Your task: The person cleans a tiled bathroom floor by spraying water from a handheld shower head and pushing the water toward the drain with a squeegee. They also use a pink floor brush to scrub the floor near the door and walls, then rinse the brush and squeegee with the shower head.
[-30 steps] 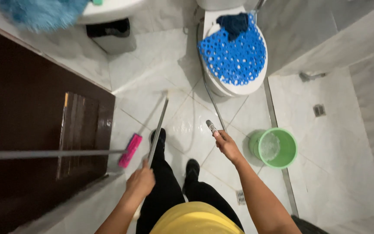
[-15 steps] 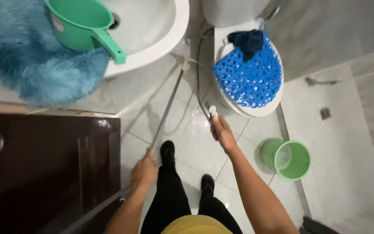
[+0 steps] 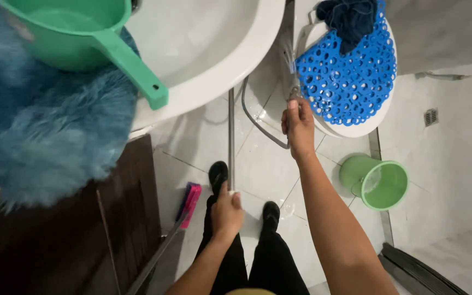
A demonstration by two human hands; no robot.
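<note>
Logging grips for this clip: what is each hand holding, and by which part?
Left hand grips the metal pole at its near end. Right hand grips the spray nozzle of the hose.

The room is evenly and fairly brightly lit from overhead, with soft sheen on the white basin (image 3: 208, 49) and pale glare on the wet floor tiles (image 3: 269, 164). Shadows are faint and short. The wide lens bends straight lines near the edges. The blue fluffy mat (image 3: 39, 136) up close looks soft and slightly blurred; the dark door (image 3: 55, 246) loses detail.
</note>
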